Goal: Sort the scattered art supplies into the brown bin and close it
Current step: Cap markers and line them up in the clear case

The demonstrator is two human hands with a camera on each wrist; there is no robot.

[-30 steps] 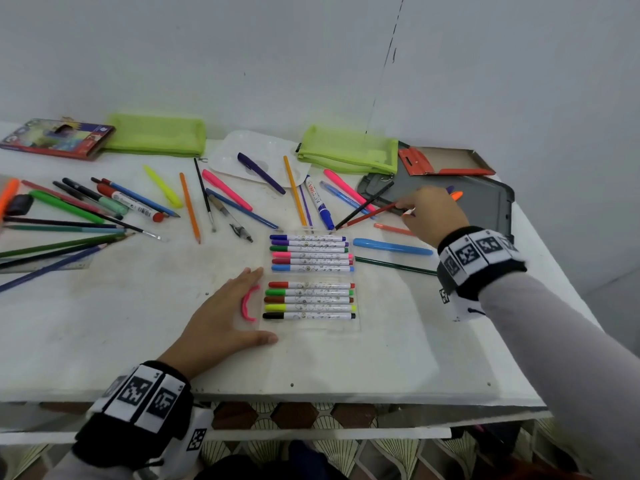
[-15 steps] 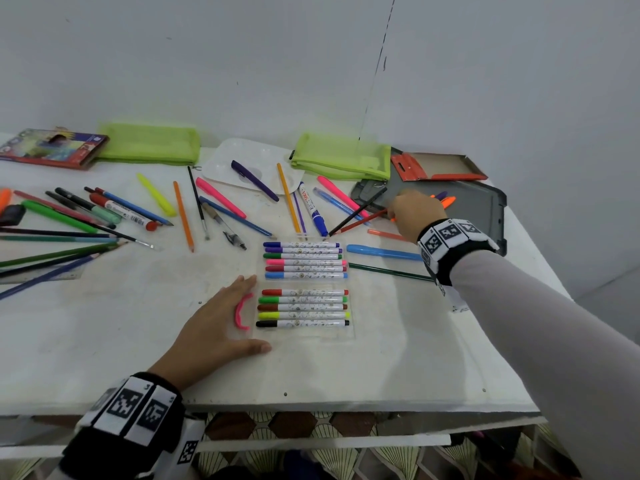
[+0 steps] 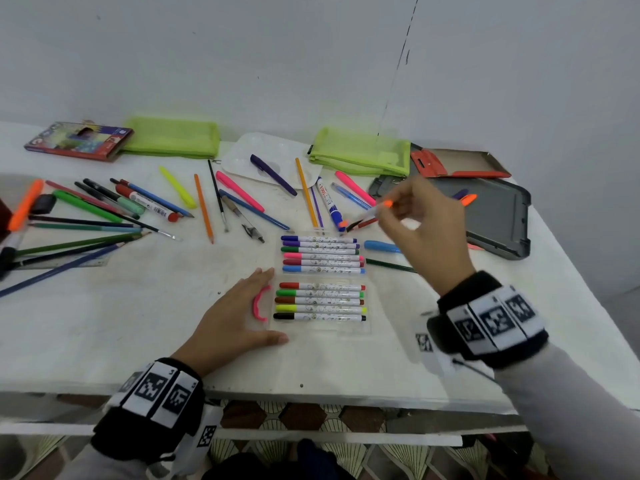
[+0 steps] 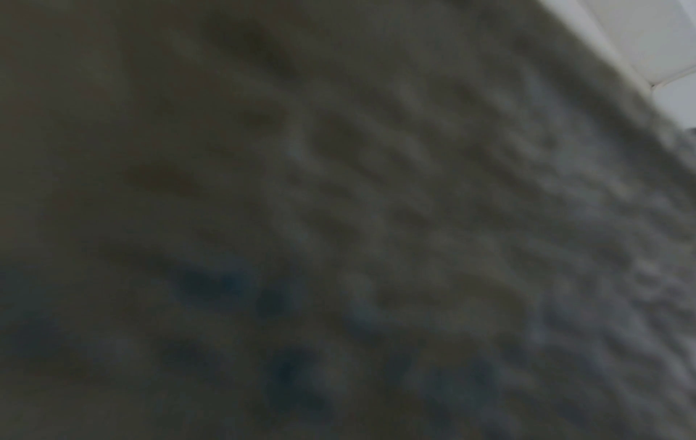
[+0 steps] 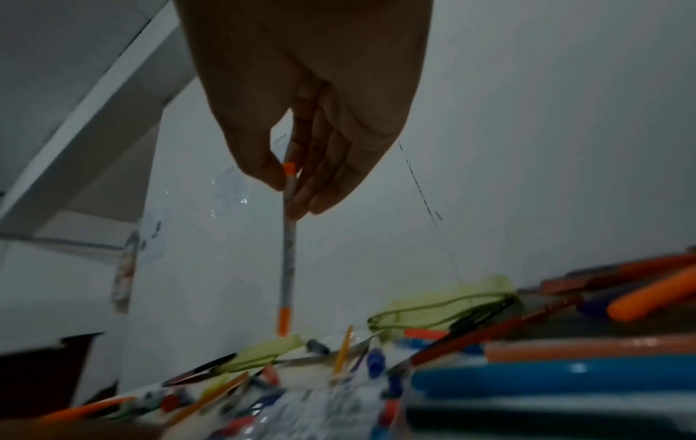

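My right hand (image 3: pixel 382 216) hovers above the table and pinches a white marker with orange ends (image 3: pixel 369 212) between thumb and fingers. In the right wrist view the marker (image 5: pixel 289 253) hangs down from the hand (image 5: pixel 297 190). My left hand (image 3: pixel 235 313) lies flat on the table at the left edge of a clear marker case (image 3: pixel 369 327), beside its pink clasp (image 3: pixel 259 304). The case holds two rows of coloured markers. A dark brown shape (image 3: pixel 2 216), cut off at the far left edge, may be the bin. The left wrist view is dark and blurred.
Several loose pens, pencils and highlighters (image 3: pixel 138 209) are scattered across the white table (image 3: pixel 104 323). Two green pouches (image 3: pixel 360 154), a white palette (image 3: pixel 242 161) and a pencil box (image 3: pixel 78 140) lie at the back. A grey case (image 3: pixel 498 220) lies at the right.
My right hand has lifted the orange-ended marker from beside the grey case and drawn it back towards me, above the marker case. The left hand has stayed flat in place.
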